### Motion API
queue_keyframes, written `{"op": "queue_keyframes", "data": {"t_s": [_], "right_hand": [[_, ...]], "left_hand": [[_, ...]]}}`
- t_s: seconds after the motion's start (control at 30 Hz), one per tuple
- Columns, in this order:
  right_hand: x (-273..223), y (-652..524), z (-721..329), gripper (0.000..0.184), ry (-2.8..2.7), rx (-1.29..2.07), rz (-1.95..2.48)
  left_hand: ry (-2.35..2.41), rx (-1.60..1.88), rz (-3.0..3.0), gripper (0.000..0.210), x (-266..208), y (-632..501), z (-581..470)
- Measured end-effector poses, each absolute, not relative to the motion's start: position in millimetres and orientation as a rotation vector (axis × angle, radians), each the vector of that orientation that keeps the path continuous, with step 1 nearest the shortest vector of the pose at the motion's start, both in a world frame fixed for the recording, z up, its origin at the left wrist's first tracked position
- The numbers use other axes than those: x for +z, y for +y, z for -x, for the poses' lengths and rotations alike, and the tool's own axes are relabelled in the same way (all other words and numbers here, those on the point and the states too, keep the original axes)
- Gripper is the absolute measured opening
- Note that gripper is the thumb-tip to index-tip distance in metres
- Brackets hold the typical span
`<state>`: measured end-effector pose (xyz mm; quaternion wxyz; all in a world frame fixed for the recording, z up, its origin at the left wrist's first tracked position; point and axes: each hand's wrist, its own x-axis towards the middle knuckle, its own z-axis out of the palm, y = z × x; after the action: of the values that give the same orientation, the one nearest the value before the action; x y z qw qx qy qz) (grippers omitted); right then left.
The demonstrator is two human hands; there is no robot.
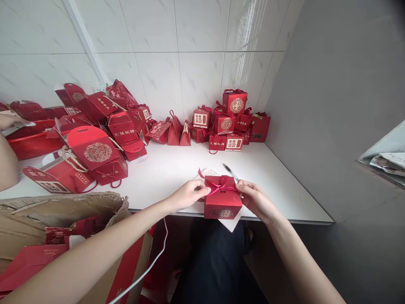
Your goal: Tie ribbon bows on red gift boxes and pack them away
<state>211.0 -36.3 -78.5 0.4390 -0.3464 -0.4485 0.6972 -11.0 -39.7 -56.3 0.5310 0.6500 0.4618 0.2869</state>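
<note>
A small red gift box [222,202] sits at the near edge of the white table [284,185], tied across its top with a pink-red ribbon [221,185], and everything else is best placed from it. The left hand [186,194] presses against the box's left upper corner, fingers curled and pinching at the ribbon's end; the right hand [255,198] closes on the right upper edge, thumb and fingers gripping the box wall and the ribbon there. Under the box lies a white paper sheet [233,223] that sticks out past the table edge, and just behind the box rests a pen [230,171]. The box looks like thin folded card: light, probably hollow, stiff along its creases but easy to dent at the flat faces, so the corners and top edges seem the safest places to hold, while the satin-like ribbon is likely slippery and wants a firm pinch close to the knot. A gold roundel on the front face is too foreshortened to read. Far behind the box, against the tiled wall, stands a stack of finished boxes [232,120] showing the gold double-happiness character 囍; other lettering there is too small to make out. To the left of the box lies a heap of larger red boxes [95,139], and near left an open cardboard carton [63,211].
</note>
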Motion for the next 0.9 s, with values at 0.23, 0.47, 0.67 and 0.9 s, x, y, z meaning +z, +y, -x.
{"op": "queue_keyframes", "data": {"t_s": [0.23, 0.47, 0.67, 0.9], "right_hand": [[-90, -35, -207, 0.04, -1.137, 1.635, 0.958], [-70, -38, -215, 0.034, -1.52, 1.18, 1.202], [-26, -12, -191, 0.029, -1.991, 0.639, 1.232], [-10, 26, -158, 0.021, -2.492, 0.963, 1.163]], "left_hand": [[1.103, 0.689, -1.518, 0.021, -54, -39, 10], [1.244, 0.74, -1.68, 0.023, -56, -37, 10], [1.365, 0.952, -1.975, 0.011, -49, -44, 1], [1.488, 0.866, -2.012, 0.012, -39, -51, -2]]}}
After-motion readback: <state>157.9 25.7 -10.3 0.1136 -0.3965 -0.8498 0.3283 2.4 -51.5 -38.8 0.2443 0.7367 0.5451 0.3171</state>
